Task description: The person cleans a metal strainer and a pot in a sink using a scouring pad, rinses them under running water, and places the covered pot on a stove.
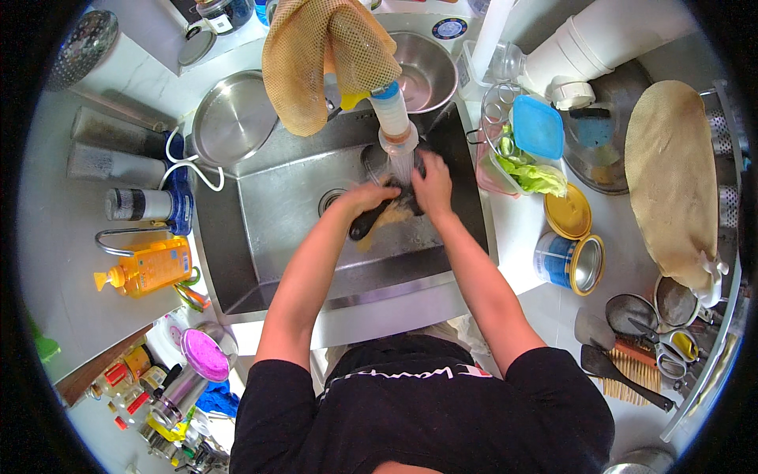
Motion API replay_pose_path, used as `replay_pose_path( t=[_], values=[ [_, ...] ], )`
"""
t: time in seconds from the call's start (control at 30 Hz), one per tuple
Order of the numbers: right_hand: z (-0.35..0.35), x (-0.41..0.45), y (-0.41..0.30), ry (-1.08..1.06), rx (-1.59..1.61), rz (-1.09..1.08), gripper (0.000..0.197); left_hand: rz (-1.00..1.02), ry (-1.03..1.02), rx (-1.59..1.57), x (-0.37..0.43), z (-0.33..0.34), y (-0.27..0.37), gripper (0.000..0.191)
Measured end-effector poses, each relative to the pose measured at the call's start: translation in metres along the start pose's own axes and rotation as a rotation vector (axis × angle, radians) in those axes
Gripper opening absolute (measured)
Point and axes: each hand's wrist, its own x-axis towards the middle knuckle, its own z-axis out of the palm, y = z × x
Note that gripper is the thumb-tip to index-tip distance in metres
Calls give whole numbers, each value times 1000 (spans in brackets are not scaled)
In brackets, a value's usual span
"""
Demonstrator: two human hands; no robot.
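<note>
Water runs from the tap's spray head (398, 139) into the stainless steel sink (284, 219). Under the stream, toward the sink's right side, both hands are at a dark utensil with a black handle (367, 222). My left hand (374, 197) lies over the utensil near the upper end of this handle, thumb pointing right; its finger closure cannot be made out. My right hand (433, 182) is bent around the utensil's dark part, right of the stream. Splashing water and blur hide the utensil's shape and the fingertips. Brownish liquid spreads on the sink floor below.
A steel pan (234, 118) leans at the sink's back left corner, and a steel bowl (423, 71) stands behind the tap. A tan mesh cloth (325, 65) hangs over the tap. At right are a plastic container with lettuce (533, 175) and an open tin (556, 260).
</note>
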Motion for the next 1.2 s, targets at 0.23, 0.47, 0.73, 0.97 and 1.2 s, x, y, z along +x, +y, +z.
replay_pose_path(
  t=[0.23,0.47,0.73,0.97,1.2],
  values=[
    [27,-14,-20,-335,145,-331,45,6,-58,116,-44,-1,-73,49],
    [73,-7,83,-237,14,392,46,1,-61,-172,-50,7,-114,48],
    [53,3,26,-298,253,191,43,59,-58,181,-48,1,-64,53],
    [9,-26,-40,-305,29,-510,34,78,59,529,-47,-1,-45,46],
    [11,24,-11,-328,-210,-153,28,211,265,961,-63,16,-35,36]
  ],
)
